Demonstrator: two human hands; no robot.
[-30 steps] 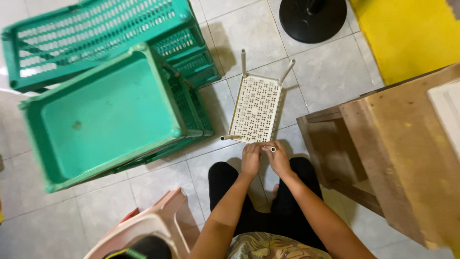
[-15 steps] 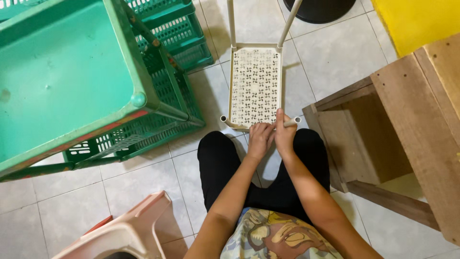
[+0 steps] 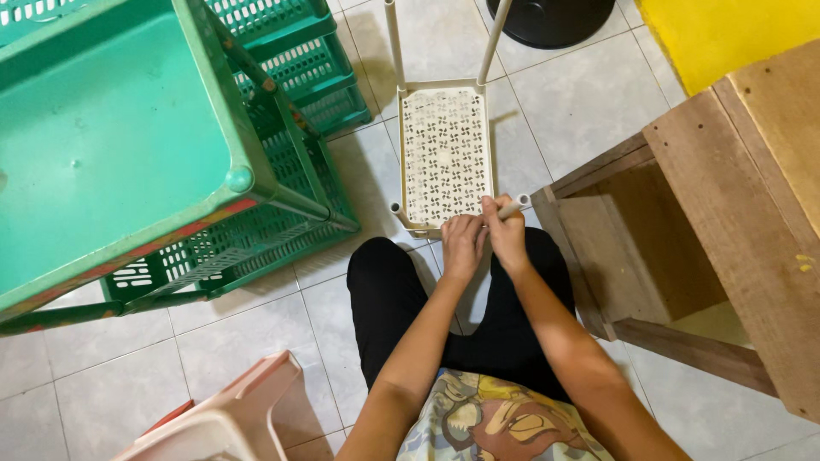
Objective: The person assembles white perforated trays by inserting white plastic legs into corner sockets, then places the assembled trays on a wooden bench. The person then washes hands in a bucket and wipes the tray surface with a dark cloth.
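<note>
A small cream plastic shelf tray (image 3: pixel 445 154) with a perforated pattern lies on the tiled floor in front of my knees, with thin tube legs sticking out at its far corners. My right hand (image 3: pixel 506 234) is closed around a short cream tube leg (image 3: pixel 515 205) at the tray's near right corner. My left hand (image 3: pixel 462 245) presses on the tray's near edge beside it, fingers curled. An open socket (image 3: pixel 395 207) shows at the near left corner.
A large green plastic rack (image 3: pixel 128 145) with solid and slotted trays stands at the left. A wooden table (image 3: pixel 726 213) is at the right, a black round base (image 3: pixel 551 17) at the top, a yellow mat (image 3: pixel 709 34) top right, a pink stool (image 3: pixel 222 418) bottom left.
The view has shifted closer and downward. My right hand has taken hold of the tube leg at the near right corner, and both hands stay at the tray's near edge.
</note>
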